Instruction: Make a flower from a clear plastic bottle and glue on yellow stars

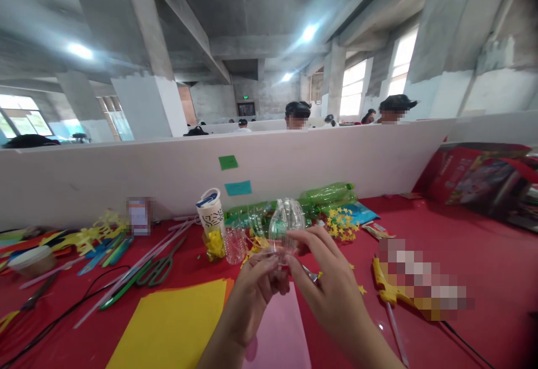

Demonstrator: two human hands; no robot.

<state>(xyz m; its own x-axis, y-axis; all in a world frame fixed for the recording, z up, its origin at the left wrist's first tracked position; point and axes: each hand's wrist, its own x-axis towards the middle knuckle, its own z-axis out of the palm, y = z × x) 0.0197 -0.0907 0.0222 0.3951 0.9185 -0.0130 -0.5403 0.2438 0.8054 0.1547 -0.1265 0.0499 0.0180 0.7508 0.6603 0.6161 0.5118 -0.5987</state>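
Note:
Both my hands are raised over the red table (462,257) and hold a clear cut piece of plastic bottle (286,221) between them. My left hand (261,286) pinches its lower edge with closed fingers. My right hand (325,276) grips the right side, thumb and fingers curled round it. Below my hands lie a pink sheet (279,332) and a yellow sheet (176,324) of paper. Just beyond stand a small clear bottle piece (235,244) and a paper cup (210,212) on a container of yellow bits.
Green plastic bottles (328,194) lie by the white partition (126,173). Yellow paper stars (342,223) are scattered nearby. Scissors (159,268), pens and straws lie at left, a yellow glue gun (389,287) at right, a red bag (474,175) far right. Other people sit behind the partition.

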